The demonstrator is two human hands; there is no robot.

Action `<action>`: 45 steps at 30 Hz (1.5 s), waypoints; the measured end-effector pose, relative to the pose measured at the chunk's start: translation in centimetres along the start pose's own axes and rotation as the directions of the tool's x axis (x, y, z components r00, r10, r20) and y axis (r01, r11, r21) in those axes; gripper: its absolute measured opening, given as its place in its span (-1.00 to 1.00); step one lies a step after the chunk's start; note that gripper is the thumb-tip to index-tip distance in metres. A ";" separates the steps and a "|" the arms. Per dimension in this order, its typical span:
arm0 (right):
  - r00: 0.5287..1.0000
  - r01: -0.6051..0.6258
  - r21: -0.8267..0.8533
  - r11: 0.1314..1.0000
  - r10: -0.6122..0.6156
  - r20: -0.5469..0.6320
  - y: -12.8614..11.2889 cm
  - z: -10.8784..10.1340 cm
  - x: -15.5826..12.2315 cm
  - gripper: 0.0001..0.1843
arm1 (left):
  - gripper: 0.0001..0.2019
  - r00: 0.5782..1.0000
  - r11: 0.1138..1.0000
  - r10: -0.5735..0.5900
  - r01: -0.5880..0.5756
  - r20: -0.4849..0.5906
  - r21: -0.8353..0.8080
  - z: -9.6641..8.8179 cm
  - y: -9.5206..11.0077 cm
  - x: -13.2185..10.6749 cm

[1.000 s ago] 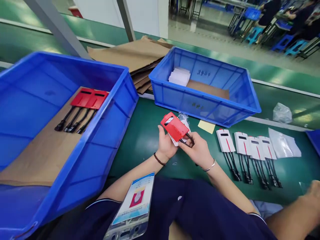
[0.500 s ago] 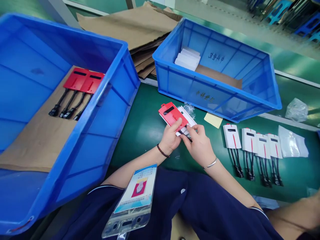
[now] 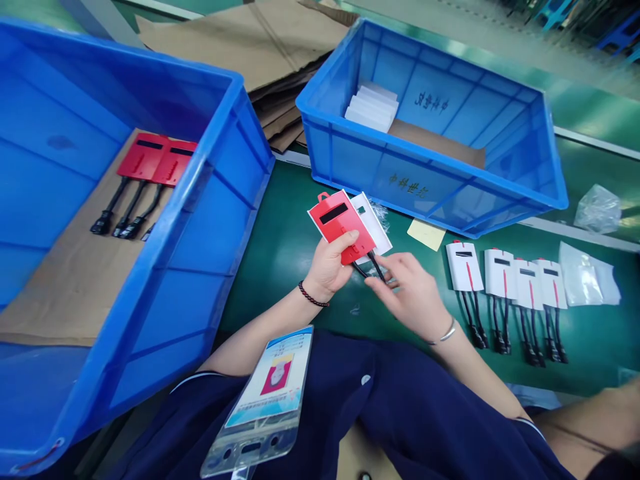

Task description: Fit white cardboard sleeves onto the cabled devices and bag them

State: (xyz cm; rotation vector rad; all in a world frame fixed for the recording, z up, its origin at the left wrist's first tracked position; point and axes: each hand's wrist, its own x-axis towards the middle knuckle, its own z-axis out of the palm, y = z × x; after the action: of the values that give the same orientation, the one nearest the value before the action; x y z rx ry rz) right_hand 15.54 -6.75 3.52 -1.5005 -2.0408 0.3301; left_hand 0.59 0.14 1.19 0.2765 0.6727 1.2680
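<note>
My left hand (image 3: 333, 263) grips a flat red device (image 3: 340, 217), its thumb pressed on the face below a black window. A white plastic cover (image 3: 374, 223) with a small square cutout sits partly behind the red device, sticking out to its right. Two black cables (image 3: 377, 265) come out of the device's lower end. The thumb and forefinger of my right hand (image 3: 413, 293) are closed around one cable; the fingertips are partly hidden. To the right lie several white-cased units (image 3: 464, 265) with red stripes and black cables.
A large blue bin (image 3: 235, 193) at left holds red devices (image 3: 145, 157) on cardboard. Another blue bin (image 3: 350, 157) behind my hands contains stacked white covers (image 3: 373, 107). Clear plastic bags (image 3: 583, 273), a yellow paper (image 3: 426, 233) and cardboard sheets (image 3: 240, 40) lie around. Another person's arm (image 3: 590, 423) shows lower right.
The red device has moved slightly up and left in my left hand, showing more of the white cover. My right hand has drawn back a little down and right, along the cables.
</note>
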 end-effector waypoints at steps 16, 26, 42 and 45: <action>0.992 -0.123 0.678 0.725 0.107 0.066 5.3 -1.0 6.7 0.01 | -0.64 0.909 0.936 -0.352 0.340 0.224 0.089 0.2 1.6 -1.3; 0.996 -0.004 -0.137 0.991 0.016 0.090 -0.1 -1.5 7.3 0.01 | -0.35 0.880 0.891 -0.439 0.453 0.182 -0.041 1.4 0.1 -0.7; 0.852 0.427 0.073 0.901 -0.428 0.301 3.6 -2.8 7.1 0.20 | -0.23 0.833 0.849 -0.518 0.529 0.193 -0.005 1.6 0.9 -0.4; 0.850 0.415 0.059 0.908 -0.410 0.330 3.9 -2.8 7.1 0.20 | -0.24 0.839 0.853 -0.511 0.521 0.187 -0.006 1.9 1.0 -0.6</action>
State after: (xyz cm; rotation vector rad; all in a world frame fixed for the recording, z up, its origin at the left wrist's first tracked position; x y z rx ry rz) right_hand 18.78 0.77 5.91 -1.0159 -2.5742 0.4170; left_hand 0.82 0.17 3.39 0.1427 0.5072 0.7281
